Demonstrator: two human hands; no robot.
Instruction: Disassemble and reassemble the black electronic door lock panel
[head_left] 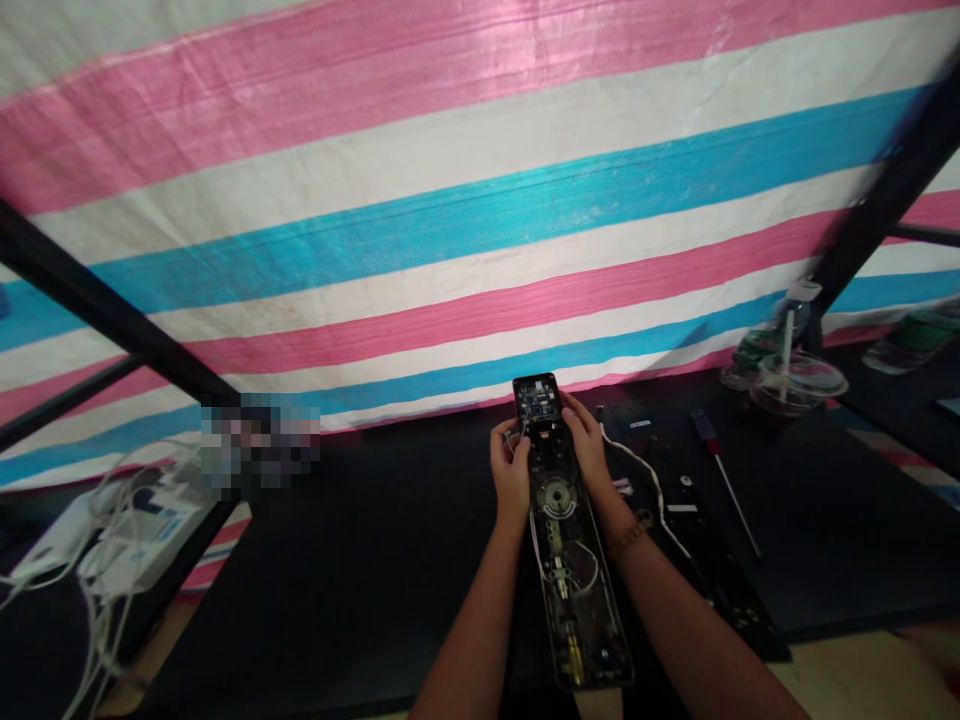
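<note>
Between both hands lies a long, narrow black electronic door lock housing (559, 500) with its inside facing up. A blue-black circuit board (538, 398) fills its far end; round metal parts, brass-coloured pieces and thin white wires run toward the near end. My left hand (511, 465) grips the left edge just below the board, thumb over the rim near some thin wires. On the opposite edge, my right hand (586, 435) holds the housing with its fingers around the upper side. The fingertips beneath are partly hidden.
Right of the housing are a white cable (645, 460), a long black panel (720, 570) and a screwdriver (721, 470). Farther back stand a lidded plastic cup (799, 385) and a bottle (746, 355). Tangled white cables (112, 530) lie left. A striped sheet (450, 230) hangs behind the black table (360, 560).
</note>
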